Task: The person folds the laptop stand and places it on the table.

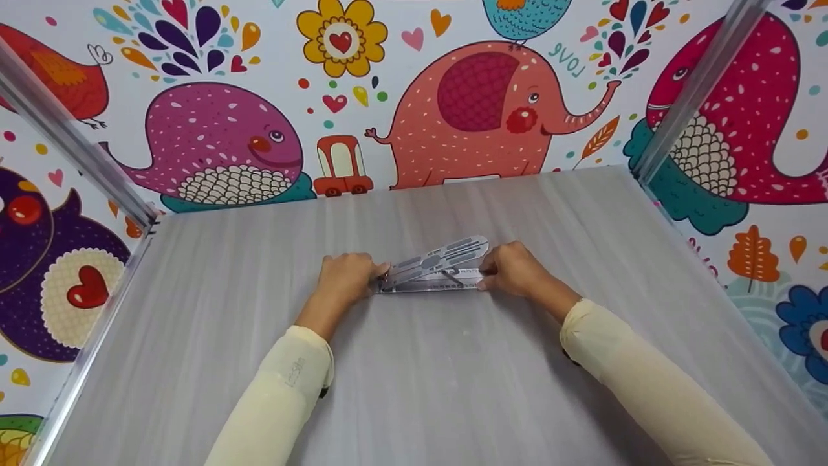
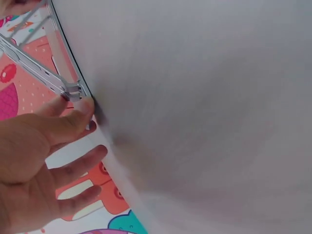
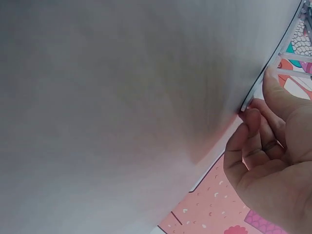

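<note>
A grey hinged folding stand lies on the table, its slotted upper plate tilted up from the flat base, with a thin prop bar between them. My left hand pinches the hinge end at the left. In the left wrist view, the thumb and index finger of the left hand hold that corner of the stand, the other fingers spread apart. At the far end of the base, my right hand pinches its edge between thumb and fingers. The right wrist view shows the right hand with curled fingers at the base tip.
The grey wood-grain table runs back to a wall panel printed with cartoon animals. Metal posts stand at the left and right back corners, and a metal strip lines the left edge.
</note>
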Demonstrator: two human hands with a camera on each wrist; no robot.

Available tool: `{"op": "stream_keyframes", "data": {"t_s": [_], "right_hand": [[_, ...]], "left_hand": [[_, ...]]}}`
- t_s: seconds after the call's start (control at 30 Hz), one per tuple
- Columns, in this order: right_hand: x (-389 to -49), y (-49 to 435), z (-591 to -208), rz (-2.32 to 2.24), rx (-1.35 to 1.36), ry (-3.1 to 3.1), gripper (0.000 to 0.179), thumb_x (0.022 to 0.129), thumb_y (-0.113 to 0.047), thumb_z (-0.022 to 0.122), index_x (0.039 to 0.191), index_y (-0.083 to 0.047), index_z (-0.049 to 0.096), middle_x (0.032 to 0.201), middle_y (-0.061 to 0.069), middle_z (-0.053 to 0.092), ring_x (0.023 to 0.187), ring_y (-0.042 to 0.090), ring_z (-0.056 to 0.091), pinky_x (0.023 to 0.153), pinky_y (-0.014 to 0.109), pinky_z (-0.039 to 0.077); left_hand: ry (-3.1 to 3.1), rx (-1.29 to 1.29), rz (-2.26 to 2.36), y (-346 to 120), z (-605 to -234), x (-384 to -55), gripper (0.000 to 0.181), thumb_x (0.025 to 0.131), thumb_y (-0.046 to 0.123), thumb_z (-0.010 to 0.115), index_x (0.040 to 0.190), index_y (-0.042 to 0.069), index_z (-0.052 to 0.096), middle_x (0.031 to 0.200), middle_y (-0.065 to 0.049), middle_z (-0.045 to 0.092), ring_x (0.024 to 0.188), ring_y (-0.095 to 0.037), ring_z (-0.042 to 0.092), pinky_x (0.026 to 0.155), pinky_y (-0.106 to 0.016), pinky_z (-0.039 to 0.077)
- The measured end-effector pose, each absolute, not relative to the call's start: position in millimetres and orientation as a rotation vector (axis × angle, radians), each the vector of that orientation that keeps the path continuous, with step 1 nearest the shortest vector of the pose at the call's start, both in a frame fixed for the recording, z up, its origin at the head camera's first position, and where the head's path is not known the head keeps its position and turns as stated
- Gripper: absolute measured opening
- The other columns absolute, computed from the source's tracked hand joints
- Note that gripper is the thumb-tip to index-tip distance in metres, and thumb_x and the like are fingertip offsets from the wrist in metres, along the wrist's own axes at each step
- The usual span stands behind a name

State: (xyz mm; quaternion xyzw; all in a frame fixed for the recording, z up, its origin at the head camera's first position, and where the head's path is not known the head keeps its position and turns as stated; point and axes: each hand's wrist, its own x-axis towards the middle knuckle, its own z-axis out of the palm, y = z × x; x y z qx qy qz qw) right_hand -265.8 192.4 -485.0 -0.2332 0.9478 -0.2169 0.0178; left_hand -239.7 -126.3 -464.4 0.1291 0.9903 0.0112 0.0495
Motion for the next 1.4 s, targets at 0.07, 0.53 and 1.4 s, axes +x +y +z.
{"op": "stream_keyframes", "data": {"t_s": [0.07,0.53,1.4], "right_hand": [[-263,193,-483,-0.657,-0.740,2.942,0.029,0.074,-0.020,0.092,0.096,-0.004,0.082,0.094,0.008,0.079,0.086,0.021,0.070,0.079,0.042,0.059],[-258,198,-489,-0.736,-0.855,2.944,0.026,0.072,-0.019,0.093,0.087,-0.003,0.080,0.082,0.006,0.075,0.073,0.015,0.062,0.068,0.035,0.053],[-277,217,-481,-0.765,-0.841,2.730,0.043,0.073,-0.019,0.092,0.114,-0.015,0.080,0.103,0.004,0.078,0.087,0.018,0.066,0.078,0.033,0.054]], "left_hand": [[3.021,0.406,0.015,-126,-464,-243,0.044,0.090,0.026,0.078,0.132,0.014,0.071,0.099,-0.012,0.074,0.091,-0.032,0.065,0.094,-0.058,0.052],[3.110,0.430,0.071,-127,-472,-243,0.045,0.106,0.039,0.048,0.125,0.007,0.073,0.104,-0.017,0.074,0.095,-0.037,0.068,0.090,-0.059,0.055],[3.296,0.333,0.412,-68,-471,-204,0.026,0.095,0.021,0.071,0.117,0.006,0.069,0.101,-0.019,0.077,0.085,-0.042,0.074,0.075,-0.052,0.056]]}}
